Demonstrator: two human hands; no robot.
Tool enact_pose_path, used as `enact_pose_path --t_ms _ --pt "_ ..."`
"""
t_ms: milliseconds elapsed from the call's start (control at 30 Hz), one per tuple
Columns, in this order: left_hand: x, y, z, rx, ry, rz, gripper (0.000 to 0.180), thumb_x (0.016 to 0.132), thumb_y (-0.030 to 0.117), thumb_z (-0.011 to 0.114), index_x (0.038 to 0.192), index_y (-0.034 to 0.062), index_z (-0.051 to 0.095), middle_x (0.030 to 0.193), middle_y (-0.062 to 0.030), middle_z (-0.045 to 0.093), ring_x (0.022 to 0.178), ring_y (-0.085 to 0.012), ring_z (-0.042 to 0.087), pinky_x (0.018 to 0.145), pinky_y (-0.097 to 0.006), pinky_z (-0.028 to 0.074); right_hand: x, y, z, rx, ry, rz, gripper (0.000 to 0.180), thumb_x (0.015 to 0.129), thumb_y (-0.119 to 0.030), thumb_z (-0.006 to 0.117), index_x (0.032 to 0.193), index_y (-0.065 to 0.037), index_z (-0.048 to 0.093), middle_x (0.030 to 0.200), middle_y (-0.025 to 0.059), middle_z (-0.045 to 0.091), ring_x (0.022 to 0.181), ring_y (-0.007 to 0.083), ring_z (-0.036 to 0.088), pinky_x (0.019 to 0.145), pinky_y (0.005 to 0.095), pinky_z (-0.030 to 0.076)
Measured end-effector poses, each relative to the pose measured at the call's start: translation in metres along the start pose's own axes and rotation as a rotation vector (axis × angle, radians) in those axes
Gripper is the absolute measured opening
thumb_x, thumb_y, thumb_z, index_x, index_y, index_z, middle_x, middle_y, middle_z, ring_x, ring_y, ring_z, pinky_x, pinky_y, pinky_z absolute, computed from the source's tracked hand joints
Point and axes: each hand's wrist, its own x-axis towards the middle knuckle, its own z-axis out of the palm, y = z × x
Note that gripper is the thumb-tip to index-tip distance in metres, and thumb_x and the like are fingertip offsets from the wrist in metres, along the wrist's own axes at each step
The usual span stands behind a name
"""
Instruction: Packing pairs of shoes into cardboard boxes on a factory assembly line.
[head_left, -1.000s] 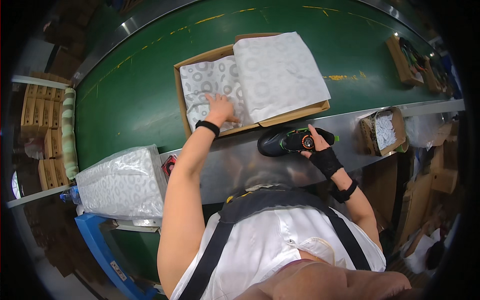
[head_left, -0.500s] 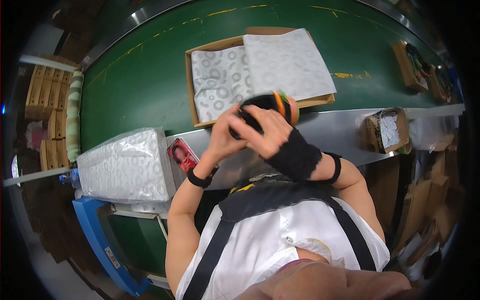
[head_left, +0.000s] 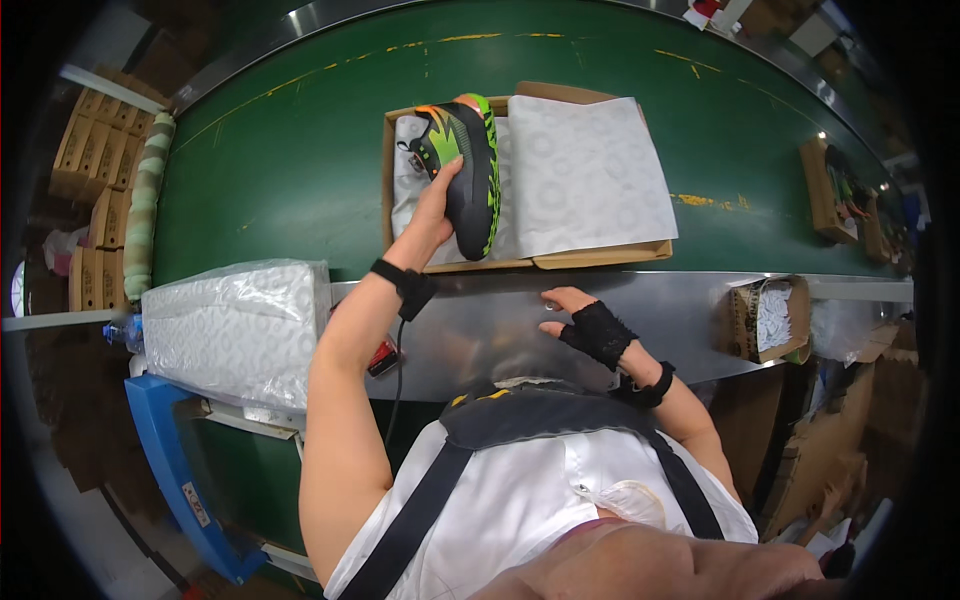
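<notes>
Wide green conveyor belt (head_left: 280,170) curves across the room, a steel table (head_left: 480,320) edging it. On the belt sits an open cardboard box (head_left: 560,258) lined with patterned paper. Left hand (head_left: 432,215) grips a black-and-green shoe (head_left: 468,170) inside the box; gloved right hand (head_left: 590,325) rests open, empty, on the table.
</notes>
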Motion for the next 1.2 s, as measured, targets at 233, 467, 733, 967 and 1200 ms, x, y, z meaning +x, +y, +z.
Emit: enact_pose_path --t_ms 233,467,733,967,1200 --pt "0.046 -0.027 0.01 0.343 0.156 -0.532 0.058 0.082 0.049 0.048 0.124 0.0096 0.039 0.123 -0.015 0.044 0.11 -0.0316 0.045 0.087 -0.051 0.037 0.028 0.044 0.005 1.067 0.181 0.529 0.048 0.077 -0.029 0.064 0.114 -0.005 0.046 0.11 0.0098 0.052 0.096 0.0225 0.053 0.078 0.0311 0.044" --pt "0.008 -0.013 0.001 0.564 -0.041 -0.443 0.07 0.084 0.044 0.048 0.126 -0.0076 0.027 0.126 -0.024 0.035 0.113 -0.0319 0.041 0.088 -0.043 0.039 0.065 0.064 0.013 1.101 0.73 0.573 0.028 0.075 -0.015 0.058 0.101 -0.005 0.051 0.085 0.0088 0.056 0.08 0.018 0.054 0.067 0.0286 0.045" --pt "-0.045 0.007 -0.054 0.333 0.572 0.247 0.062 0.089 0.048 0.031 0.116 -0.006 0.045 0.105 -0.0152 0.055 0.105 -0.0284 0.047 0.087 -0.039 0.036 0.1 0.056 0.026 -0.738 0.576 -0.032 0.054 0.075 -0.003 0.046 0.124 -0.026 0.041 0.133 0.0119 0.032 0.122 0.0301 0.03 0.084 0.0545 0.029" --pt "-0.015 -0.015 -0.096 0.871 0.403 0.327 0.058 0.089 0.042 0.032 0.095 -0.0114 0.054 0.082 -0.0297 0.057 0.084 -0.0381 0.055 0.078 -0.044 0.039 0.105 0.033 0.029 -0.86 0.462 -0.053 0.057 0.077 -0.002 0.041 0.126 -0.032 0.039 0.134 0.0147 0.028 0.122 0.0374 0.026 0.087 0.056 0.029" --pt "-0.026 -0.037 -0.068 1.119 0.529 0.642 0.051 0.091 0.031 0.027 0.084 -0.0105 0.055 0.08 -0.0298 0.055 0.08 -0.045 0.051 0.072 -0.047 0.04 0.082 0.056 0.032 -0.779 0.446 -0.052 0.058 0.078 -0.002 0.04 0.128 -0.031 0.035 0.136 0.0176 0.026 0.124 0.0385 0.024 0.088 0.0556 0.029"
